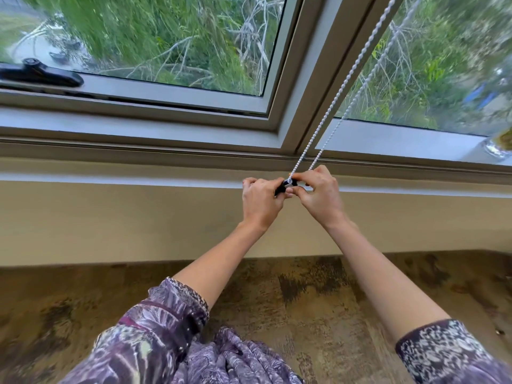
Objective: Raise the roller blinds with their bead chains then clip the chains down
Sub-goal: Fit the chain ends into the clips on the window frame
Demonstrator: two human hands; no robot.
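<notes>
A white bead chain (343,87) runs down in two strands from the upper right, along the window's middle post, to a small black clip (286,186) just below the sill. My left hand (260,200) grips the clip's left side. My right hand (318,194) pinches the clip's right side where the chain's lower loop meets it. The two hands touch around the clip and hide most of it. The roller blind itself is out of view.
A black window handle (38,73) lies on the left sash's lower frame. The beige wall (138,223) drops to a mottled brown floor (318,300). A glass pot (498,146) stands on the sill at the far right.
</notes>
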